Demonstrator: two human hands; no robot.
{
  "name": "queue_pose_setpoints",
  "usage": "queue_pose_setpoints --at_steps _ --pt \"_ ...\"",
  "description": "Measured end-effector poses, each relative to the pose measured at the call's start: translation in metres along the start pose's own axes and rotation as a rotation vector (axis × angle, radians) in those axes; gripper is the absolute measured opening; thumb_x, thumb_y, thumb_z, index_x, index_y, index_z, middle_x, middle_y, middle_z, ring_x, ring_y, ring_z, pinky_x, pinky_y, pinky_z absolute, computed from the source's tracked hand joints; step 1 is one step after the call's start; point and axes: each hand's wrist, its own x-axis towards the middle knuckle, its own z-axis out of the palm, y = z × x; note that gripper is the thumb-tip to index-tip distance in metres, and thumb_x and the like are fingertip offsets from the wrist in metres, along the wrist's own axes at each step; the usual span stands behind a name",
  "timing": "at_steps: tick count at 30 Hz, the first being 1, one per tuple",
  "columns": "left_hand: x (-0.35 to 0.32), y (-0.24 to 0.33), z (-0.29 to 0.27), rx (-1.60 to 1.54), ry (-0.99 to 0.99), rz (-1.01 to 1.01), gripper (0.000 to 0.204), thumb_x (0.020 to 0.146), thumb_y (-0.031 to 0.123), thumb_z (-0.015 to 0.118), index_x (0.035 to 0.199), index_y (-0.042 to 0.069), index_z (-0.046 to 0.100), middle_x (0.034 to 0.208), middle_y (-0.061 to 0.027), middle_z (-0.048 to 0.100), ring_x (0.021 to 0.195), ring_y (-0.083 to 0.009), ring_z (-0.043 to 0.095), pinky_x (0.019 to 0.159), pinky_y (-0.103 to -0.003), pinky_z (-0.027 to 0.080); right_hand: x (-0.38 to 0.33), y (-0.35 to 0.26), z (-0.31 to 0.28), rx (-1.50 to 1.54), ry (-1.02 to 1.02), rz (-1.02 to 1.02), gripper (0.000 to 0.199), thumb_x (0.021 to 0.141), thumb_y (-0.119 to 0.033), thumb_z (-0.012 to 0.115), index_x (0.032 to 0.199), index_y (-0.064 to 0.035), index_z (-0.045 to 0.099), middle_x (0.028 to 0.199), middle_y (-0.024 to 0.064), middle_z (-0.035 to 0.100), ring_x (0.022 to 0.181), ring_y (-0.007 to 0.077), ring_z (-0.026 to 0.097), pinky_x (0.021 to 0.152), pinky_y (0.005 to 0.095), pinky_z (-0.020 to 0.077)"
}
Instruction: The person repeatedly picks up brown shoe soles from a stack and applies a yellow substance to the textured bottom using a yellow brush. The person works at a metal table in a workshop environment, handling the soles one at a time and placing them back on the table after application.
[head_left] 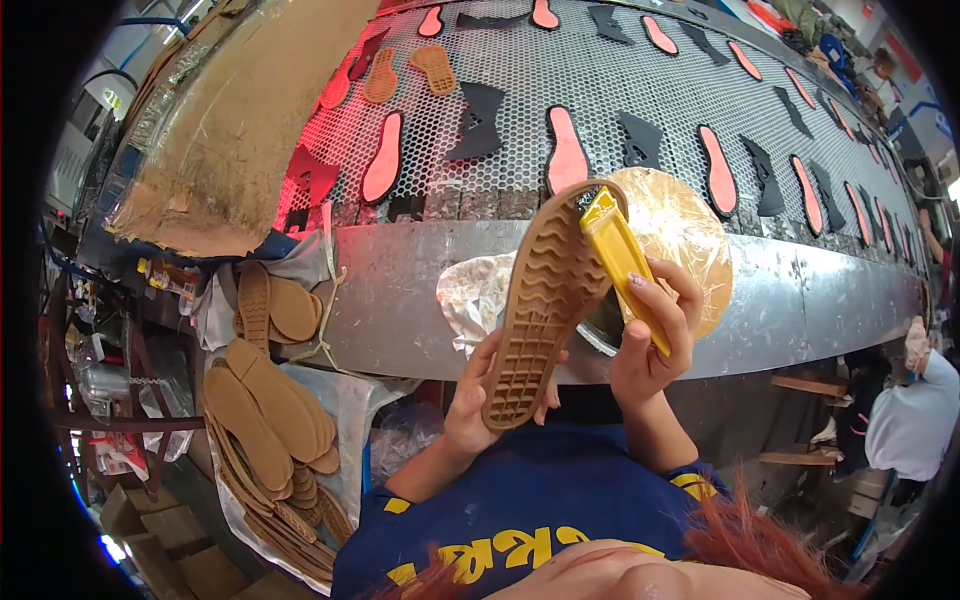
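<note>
My left hand point(470, 405) grips a brown rubber shoe sole point(530, 345) by its lower end. The sole stands tilted upward, its wavy ribs and square grid showing. My right hand point(657, 340) is closed round a yellow-handled brush point(622, 258). The brush's dark tip touches the sole's upper end at its rim. Behind the brush and my right hand is a round tan disc point(690, 235) wrapped in shiny clear film.
A perforated conveyor point(500, 75) carries coral-faced sole pieces point(718, 170), black cut pieces point(478, 120) and two orange-brown soles point(433, 70). Its metal edge point(400, 300) curves before me. Stacked tan soles point(265, 420) lie left, below a cardboard sheet point(235, 120). Another person's sleeve point(912, 415) is at right.
</note>
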Motion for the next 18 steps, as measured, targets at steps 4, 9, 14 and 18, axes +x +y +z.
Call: queue_pose_setpoints --at_steps 4,9,14,18 --pt "-0.004 -0.002 0.002 0.056 0.014 -0.022 0.074 0.089 0.047 0.054 0.145 0.01 0.023 0.131 -0.0324 0.043 0.086 -0.0292 0.063 0.062 -0.03 0.053 0.0 -0.006 -0.001 -0.03 -0.016 0.027 0.041 0.095 -0.036 0.052 0.104 0.0024 0.062 0.114 0.0225 0.054 0.105 0.0291 0.054 0.091 0.0366 0.0422" --pt "-0.007 -0.005 0.002 0.161 0.029 -0.017 0.079 0.088 0.053 0.053 0.144 0.006 0.024 0.129 -0.0301 0.046 0.084 -0.0251 0.063 0.06 -0.028 0.053 0.0 -0.01 -0.004 0.019 -0.067 -0.024 0.037 0.094 -0.032 0.055 0.105 0.0023 0.061 0.115 0.0222 0.053 0.105 0.0294 0.055 0.089 0.037 0.0449" --pt "-0.005 0.001 0.006 0.191 0.055 -0.019 0.084 0.089 0.062 0.044 0.145 0.004 0.02 0.126 -0.0284 0.048 0.081 -0.024 0.063 0.057 -0.027 0.053 -0.004 -0.01 -0.012 0.141 -0.178 -0.061 0.029 0.092 -0.023 0.059 0.106 0.0017 0.06 0.114 0.0224 0.053 0.103 0.0302 0.057 0.085 0.0359 0.0485" --pt "-0.002 0.005 0.008 0.149 0.066 0.008 0.084 0.09 0.065 0.037 0.146 0.006 0.016 0.124 -0.0274 0.049 0.079 -0.0252 0.064 0.053 -0.027 0.054 -0.006 -0.011 -0.019 0.264 -0.32 -0.082 0.023 0.09 -0.017 0.058 0.102 0.0025 0.059 0.113 0.0238 0.055 0.101 0.0301 0.058 0.085 0.0341 0.0477"
